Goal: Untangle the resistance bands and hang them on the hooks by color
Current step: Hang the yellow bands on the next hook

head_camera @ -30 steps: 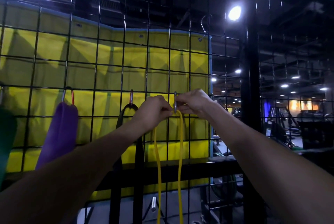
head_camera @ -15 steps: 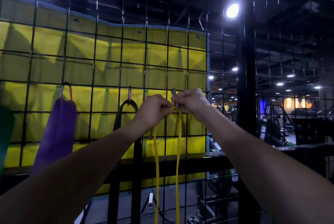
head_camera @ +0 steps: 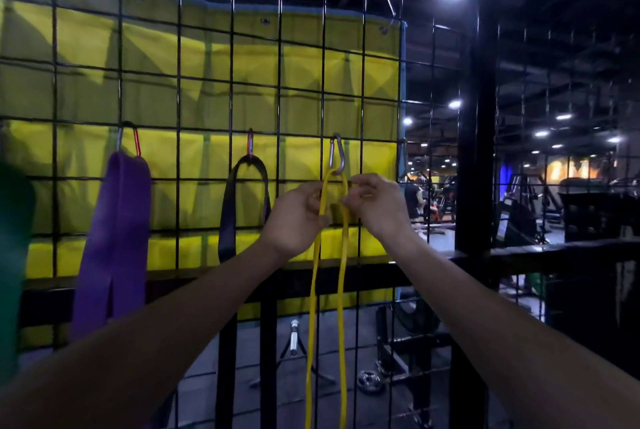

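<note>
A thin yellow band [head_camera: 312, 290] hangs as a loop from a grey carabiner hook [head_camera: 337, 154] on the black wire grid [head_camera: 178, 89]. Just below the hook, my left hand [head_camera: 294, 217] pinches the loop's left strand and my right hand [head_camera: 375, 205] pinches its right strand. Further left, a black band [head_camera: 228, 213] hangs from a red hook [head_camera: 250, 144]. A wide purple band [head_camera: 112, 241] hangs from another red hook [head_camera: 135, 141]. A green band [head_camera: 12, 255] shows at the left edge, its hook out of view.
A yellow tarp [head_camera: 207, 57] hangs behind the grid. A thick black post [head_camera: 474, 151] stands to the right, with a dark rail [head_camera: 554, 250] beyond it. A bar handle [head_camera: 294, 338] and a weight plate [head_camera: 370, 382] lie on the floor below.
The yellow band's top now sits in the grey hook, which is uncovered. Both hands have dropped a little below it, still on the strands. The view has moved closer.
</note>
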Demonstrator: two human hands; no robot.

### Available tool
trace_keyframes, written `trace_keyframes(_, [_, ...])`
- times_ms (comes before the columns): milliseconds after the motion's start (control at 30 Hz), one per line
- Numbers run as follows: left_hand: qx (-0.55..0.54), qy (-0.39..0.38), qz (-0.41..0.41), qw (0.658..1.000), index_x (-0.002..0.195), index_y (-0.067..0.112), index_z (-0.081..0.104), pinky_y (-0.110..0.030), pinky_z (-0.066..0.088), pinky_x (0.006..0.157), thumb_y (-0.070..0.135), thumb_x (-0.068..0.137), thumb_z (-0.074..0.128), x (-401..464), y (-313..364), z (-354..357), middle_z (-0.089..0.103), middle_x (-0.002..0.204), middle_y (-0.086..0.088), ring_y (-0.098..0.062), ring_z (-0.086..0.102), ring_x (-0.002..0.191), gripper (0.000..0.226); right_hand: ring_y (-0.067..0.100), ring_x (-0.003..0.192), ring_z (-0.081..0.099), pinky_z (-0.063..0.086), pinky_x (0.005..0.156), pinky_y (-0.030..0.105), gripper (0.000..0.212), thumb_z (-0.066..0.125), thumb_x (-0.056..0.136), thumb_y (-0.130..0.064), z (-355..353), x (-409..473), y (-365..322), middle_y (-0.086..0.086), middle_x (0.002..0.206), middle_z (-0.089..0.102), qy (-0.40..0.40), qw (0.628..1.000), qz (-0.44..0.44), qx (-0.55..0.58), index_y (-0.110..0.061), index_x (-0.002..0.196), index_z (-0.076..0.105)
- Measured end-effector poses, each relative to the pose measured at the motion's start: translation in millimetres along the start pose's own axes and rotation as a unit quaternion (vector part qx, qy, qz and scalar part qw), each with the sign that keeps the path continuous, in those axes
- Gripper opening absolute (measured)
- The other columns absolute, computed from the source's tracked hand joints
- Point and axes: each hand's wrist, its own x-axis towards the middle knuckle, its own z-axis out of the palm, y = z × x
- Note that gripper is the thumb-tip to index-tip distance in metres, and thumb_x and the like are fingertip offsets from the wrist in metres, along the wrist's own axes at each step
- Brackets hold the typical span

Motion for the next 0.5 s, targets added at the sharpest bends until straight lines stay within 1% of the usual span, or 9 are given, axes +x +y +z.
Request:
trace_keyframes(67, [-0.012, -0.013, -0.023, 1.0, 0.13, 0.01, 0.05, -0.028, 0.052, 0.07, 0.001, 0.083, 0.063, -11, -2, 5, 0.06, 0.089, -0.001, -0.017, 0.061, 0.079, 0.05, 0.018, 0.084, 0.06, 0.049, 0.076, 0.029, 0.035, 0.071, 0.079, -0.008, 2, -13, 10, 0.0, 0.081, 0.06, -0.027, 0.999, 0.034, -0.029, -0.008, 0.112, 0.059])
trace_keyframes(133, [-0.017, -0.023, -0.042, 0.999, 0.131, 0.009, 0.048, -0.018, 0.048, 0.064, 0.002, 0.084, 0.063, -20, -3, 11, 0.056, 0.096, -0.003, -0.015, 0.059, 0.082, 0.05, 0.021, 0.081, 0.057, 0.048, 0.075, 0.033, 0.027, 0.071, 0.08, -0.007, 5, -25, 18, -0.003, 0.074, 0.056, -0.083, 0.993, 0.082, -0.032, -0.013, 0.102, 0.057])
trace_keyframes(200, [-0.023, -0.028, -0.052, 0.998, 0.127, 0.006, 0.051, -0.017, 0.046, 0.063, 0.002, 0.085, 0.063, -28, -2, 14, 0.055, 0.09, -0.001, -0.016, 0.058, 0.081, 0.044, 0.027, 0.083, 0.061, 0.053, 0.08, 0.04, 0.018, 0.071, 0.078, -0.005, 6, -34, 24, 0.002, 0.074, 0.06, -0.09, 0.991, 0.094, -0.033, -0.013, 0.089, 0.059])
trace_keyframes(233, [-0.025, -0.026, -0.055, 0.998, 0.124, 0.004, 0.052, -0.022, 0.047, 0.064, 0.002, 0.085, 0.063, -32, -2, 15, 0.054, 0.085, 0.0, -0.016, 0.058, 0.08, 0.041, 0.028, 0.085, 0.064, 0.054, 0.081, 0.04, 0.016, 0.07, 0.079, -0.005, 6, -37, 27, 0.006, 0.078, 0.062, -0.076, 0.993, 0.085, -0.039, -0.011, 0.091, 0.063])
trace_keyframes(300, [-0.016, -0.015, -0.05, 0.999, 0.121, 0.001, 0.054, -0.025, 0.046, 0.065, 0.005, 0.086, 0.063, -38, -2, 16, 0.053, 0.085, -0.002, -0.016, 0.057, 0.079, 0.036, 0.022, 0.088, 0.064, 0.05, 0.074, 0.028, 0.024, 0.067, 0.082, -0.006, 0, -44, 27, 0.008, 0.088, 0.066, -0.03, 0.993, 0.049, -0.099, -0.008, 0.105, 0.067])
trace_keyframes(333, [-0.007, -0.01, -0.045, 0.999, 0.12, 0.001, 0.054, -0.024, 0.044, 0.066, 0.006, 0.086, 0.063, -41, -3, 17, 0.052, 0.086, -0.003, -0.015, 0.056, 0.079, 0.035, 0.018, 0.089, 0.063, 0.045, 0.07, 0.022, 0.028, 0.064, 0.084, -0.005, -4, -48, 27, 0.007, 0.093, 0.067, -0.015, 0.992, 0.034, -0.124, -0.009, 0.111, 0.066])
trace_keyframes(400, [0.005, -0.012, -0.047, 0.999, 0.118, 0.002, 0.055, -0.017, 0.041, 0.06, 0.006, 0.087, 0.062, -46, -2, 18, 0.05, 0.082, -0.001, -0.015, 0.055, 0.08, 0.033, 0.016, 0.088, 0.063, 0.044, 0.066, 0.018, 0.036, 0.057, 0.085, 0.002, -9, -53, 27, 0.008, 0.099, 0.069, -0.016, 0.991, 0.023, -0.134, -0.011, 0.118, 0.063])
trace_keyframes(467, [0.0, -0.024, -0.058, 0.998, 0.113, 0.003, 0.057, -0.009, 0.041, 0.053, 0.002, 0.085, 0.063, -50, -3, 21, 0.05, 0.076, 0.003, -0.016, 0.055, 0.078, 0.029, 0.017, 0.089, 0.063, 0.045, 0.07, 0.018, 0.042, 0.053, 0.084, 0.005, -8, -58, 27, 0.009, 0.098, 0.069, -0.036, 0.989, 0.026, -0.143, -0.012, 0.122, 0.061])
trace_keyframes(500, [0.001, -0.029, -0.062, 0.998, 0.111, 0.003, 0.058, -0.008, 0.042, 0.055, 0.002, 0.084, 0.063, -52, -4, 23, 0.052, 0.076, 0.002, -0.017, 0.056, 0.078, 0.028, 0.019, 0.091, 0.063, 0.046, 0.073, 0.019, 0.043, 0.052, 0.084, 0.005, -7, -60, 28, 0.009, 0.098, 0.068, -0.047, 0.988, 0.026, -0.145, -0.012, 0.123, 0.06])
